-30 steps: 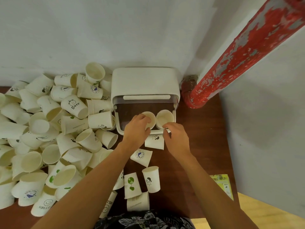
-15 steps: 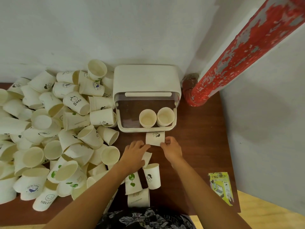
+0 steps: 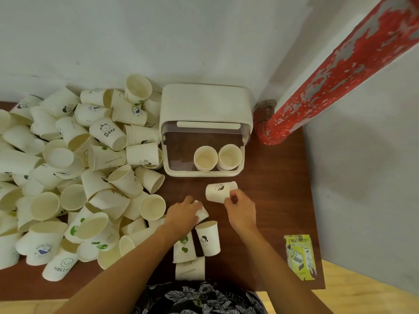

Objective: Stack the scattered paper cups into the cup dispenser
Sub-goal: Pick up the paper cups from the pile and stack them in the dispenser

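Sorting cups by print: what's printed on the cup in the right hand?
A small black figure on white cup, right hand; head view.

Both hands drew back from the white plastic cup dispenser (image 3: 205, 130). The right hand (image 3: 241, 209) lifted a sideways white paper cup (image 3: 218, 191); the left hand (image 3: 183, 214) closed its grip over another white cup (image 3: 201, 213).

Dark wooden table (image 3: 276, 200) with heaped paper cups (image 3: 74, 177), cup dispenser (image 3: 205, 105), yellow leaflet (image 3: 300, 257).

Cream-white paper cups (image 3: 74, 177) with tiny green and black prints, off-white dispenser (image 3: 205, 105), dark reddish-brown counter (image 3: 272, 200), flaky red-grey pipe (image 3: 335, 71), lime-yellow leaflet (image 3: 300, 256).
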A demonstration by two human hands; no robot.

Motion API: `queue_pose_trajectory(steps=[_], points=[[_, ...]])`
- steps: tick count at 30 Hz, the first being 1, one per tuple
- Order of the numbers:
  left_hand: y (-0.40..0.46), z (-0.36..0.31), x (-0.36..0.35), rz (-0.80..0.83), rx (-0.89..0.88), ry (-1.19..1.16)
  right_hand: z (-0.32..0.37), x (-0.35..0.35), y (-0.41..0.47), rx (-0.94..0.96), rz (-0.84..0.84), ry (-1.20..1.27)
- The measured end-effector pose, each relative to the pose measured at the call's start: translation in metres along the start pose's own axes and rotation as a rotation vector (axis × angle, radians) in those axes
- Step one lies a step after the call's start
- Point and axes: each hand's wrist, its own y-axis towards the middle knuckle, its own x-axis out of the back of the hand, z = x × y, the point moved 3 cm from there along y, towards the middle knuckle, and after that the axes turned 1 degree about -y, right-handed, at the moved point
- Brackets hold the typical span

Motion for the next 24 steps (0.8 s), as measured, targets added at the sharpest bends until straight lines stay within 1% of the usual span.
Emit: queue_pose_trajectory(steps=[4,9,10,13,17,19,21,24], points=[[-0.005,0.004,0.02,-0.169,-0.036,-0.162,0.003,0.011,-0.007,0.101,-0.076,0.025],[-0.017,0.002,0.047,-0.466,-0.086,-0.193,0.017,0.02,-0.016,0.172,-0.106,0.066],[-0.019,0.001,0.054,-0.506,-0.082,-0.223,0.021,0.023,-0.018,0.194,-0.114,0.07],[-0.026,-0.003,0.075,-0.56,-0.059,-0.353,0.034,0.035,-0.022,0.272,-0.174,0.076],[-0.034,-0.013,0.108,-0.703,-0.1,-0.469,0.054,0.058,-0.019,0.372,-0.298,0.074],[-0.032,-0.017,0.123,-0.74,-0.1,-0.469,0.064,0.069,-0.014,0.425,-0.36,0.038],[-0.024,-0.02,0.133,-0.74,-0.094,-0.451,0.071,0.077,-0.005,0.46,-0.396,-0.029],[-0.007,-0.022,0.138,-0.697,-0.109,-0.387,0.075,0.08,0.009,0.48,-0.38,-0.157]])
